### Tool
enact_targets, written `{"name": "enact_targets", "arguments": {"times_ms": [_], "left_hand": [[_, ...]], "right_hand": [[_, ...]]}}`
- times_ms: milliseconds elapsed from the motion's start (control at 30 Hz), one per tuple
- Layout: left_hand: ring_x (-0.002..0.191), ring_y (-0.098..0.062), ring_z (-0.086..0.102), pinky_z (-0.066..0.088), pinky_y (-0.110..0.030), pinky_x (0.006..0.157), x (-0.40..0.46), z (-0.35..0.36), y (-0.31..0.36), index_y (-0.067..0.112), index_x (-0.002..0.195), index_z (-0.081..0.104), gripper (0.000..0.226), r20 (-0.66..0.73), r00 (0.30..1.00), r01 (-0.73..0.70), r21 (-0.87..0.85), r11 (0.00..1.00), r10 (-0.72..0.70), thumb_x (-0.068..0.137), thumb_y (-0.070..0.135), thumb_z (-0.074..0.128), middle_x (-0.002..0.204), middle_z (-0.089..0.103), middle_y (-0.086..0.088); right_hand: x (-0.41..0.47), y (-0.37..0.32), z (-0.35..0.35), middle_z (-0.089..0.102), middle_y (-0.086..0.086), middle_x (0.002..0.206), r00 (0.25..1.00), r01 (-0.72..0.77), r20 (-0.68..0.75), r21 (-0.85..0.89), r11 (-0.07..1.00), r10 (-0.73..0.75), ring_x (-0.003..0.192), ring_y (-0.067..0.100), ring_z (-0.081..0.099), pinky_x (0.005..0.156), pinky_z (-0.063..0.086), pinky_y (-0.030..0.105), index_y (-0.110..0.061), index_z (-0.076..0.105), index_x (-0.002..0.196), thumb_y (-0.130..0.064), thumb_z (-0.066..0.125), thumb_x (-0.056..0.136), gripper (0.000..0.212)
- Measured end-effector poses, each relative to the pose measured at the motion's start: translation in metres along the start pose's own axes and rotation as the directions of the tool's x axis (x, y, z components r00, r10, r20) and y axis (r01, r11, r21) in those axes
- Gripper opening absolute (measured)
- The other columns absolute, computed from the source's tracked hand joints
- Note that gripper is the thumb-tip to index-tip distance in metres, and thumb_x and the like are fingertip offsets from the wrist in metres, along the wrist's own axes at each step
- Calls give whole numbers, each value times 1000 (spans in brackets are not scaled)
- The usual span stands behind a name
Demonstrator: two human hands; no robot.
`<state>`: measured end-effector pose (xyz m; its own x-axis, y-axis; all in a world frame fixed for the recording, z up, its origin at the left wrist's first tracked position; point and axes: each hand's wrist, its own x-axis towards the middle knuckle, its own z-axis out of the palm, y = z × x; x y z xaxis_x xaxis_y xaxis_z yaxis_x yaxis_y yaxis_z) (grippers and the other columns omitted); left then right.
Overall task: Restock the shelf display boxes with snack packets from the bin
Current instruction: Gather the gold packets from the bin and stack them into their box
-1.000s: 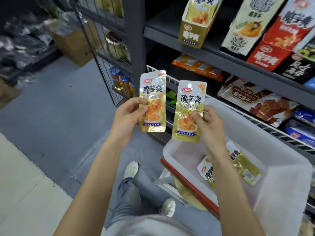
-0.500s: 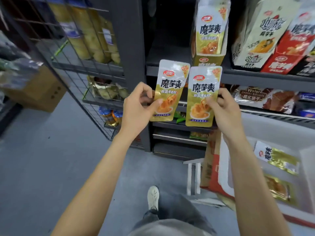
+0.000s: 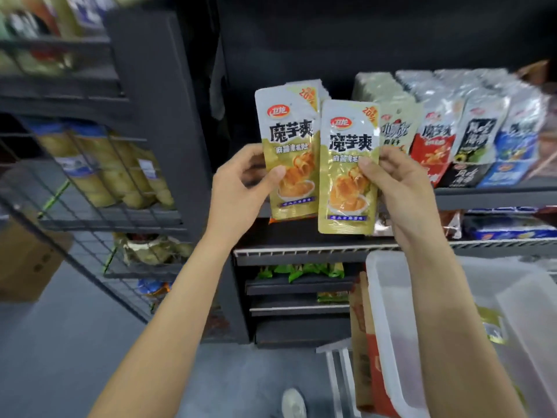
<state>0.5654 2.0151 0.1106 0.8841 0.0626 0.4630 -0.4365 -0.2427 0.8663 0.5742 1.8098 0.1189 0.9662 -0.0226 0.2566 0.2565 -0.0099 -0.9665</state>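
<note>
A black wire rack point(image 3: 90, 212) is seen at the left, and tall jars of pale yellow preserved vegetables point(image 3: 102, 173) are stood in a row on its middle tier. Blurred bottles point(image 3: 45, 28) are carried on the tier above, and clear bags of brownish-green food point(image 3: 150, 248) lie on the tier below. A brown cardboard carton point(image 3: 27, 260) is set on the grey floor point(image 3: 60, 357) beside the rack. Green wrapped sweets point(image 3: 298, 271) are laid on a low dark step shelf point(image 3: 298, 286). A white shoe point(image 3: 294, 404) is seen at the bottom edge.
</note>
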Motion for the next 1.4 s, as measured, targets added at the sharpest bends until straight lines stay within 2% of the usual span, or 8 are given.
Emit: {"name": "enact_targets", "arguments": {"times_ms": [100,367,700,800,900,1133,1267,1400], "left_hand": [[88,3,64,48,-13,76,27,15,6,24,99,62,21,-22,999,-38,7,999,38,89,6,63,96,67,14],[88,1,63,48,-14,77,81,41,-14,19,98,60,17,-71,996,-51,93,994,58,87,7,64,95,66,14],[83,1,64,54,-19,73,85,61,-34,16,99,56,18,-83,996,39,34,999,-36,87,5,64,96,63,14],[88,-1,55,49,-23,78,79,56,-45,15,105,61,25,-90,993,-38,349,936,74,82,14,70,96,63,12],[101,-18,43,41,-33,87,72,48,-57,13,115,64,41,-38,960,-169,711,682,277,76,23,73,108,59,0],[124,-4,44,39,-20,102,43,36,-60,18,143,38,64,61,980,184,92,979,-190,85,-2,58,141,44,3],[126,0,41,36,-19,102,32,39,-59,21,146,31,70,90,986,122,193,974,-142,85,19,68,141,40,10],[120,-10,45,39,-28,100,22,49,-47,16,130,51,48,-166,973,-99,341,935,163,85,24,61,127,52,6]], "right_hand": [[21,-16,-5,67,-13,67,997,63,-38,8,998,-63,57,-5,60,46,40,8,-19,59,86,-13,58,92,9],[80,-16,-9,67,-2,89,965,222,-145,13,975,-218,80,7,65,64,51,25,-19,43,97,-16,55,95,12],[92,9,4,68,3,97,967,232,-112,28,972,-227,78,3,65,62,49,18,-27,39,100,-10,53,96,22],[92,13,9,69,0,98,964,249,-85,-40,968,-251,82,4,67,66,49,18,-29,39,99,-13,54,95,22],[90,14,14,68,-7,95,960,273,-33,-100,957,-277,84,6,68,66,52,21,-30,39,96,-13,53,95,22],[86,38,18,58,-13,92,965,241,32,-489,838,-258,78,-2,57,67,46,16,-19,46,104,-20,61,91,19],[79,58,19,50,4,112,951,250,86,-778,577,-296,96,16,53,74,41,24,-14,57,114,-30,66,86,34],[65,57,17,45,7,121,953,240,75,-781,577,-295,98,12,51,69,43,25,-15,42,135,-32,68,85,59]]}}
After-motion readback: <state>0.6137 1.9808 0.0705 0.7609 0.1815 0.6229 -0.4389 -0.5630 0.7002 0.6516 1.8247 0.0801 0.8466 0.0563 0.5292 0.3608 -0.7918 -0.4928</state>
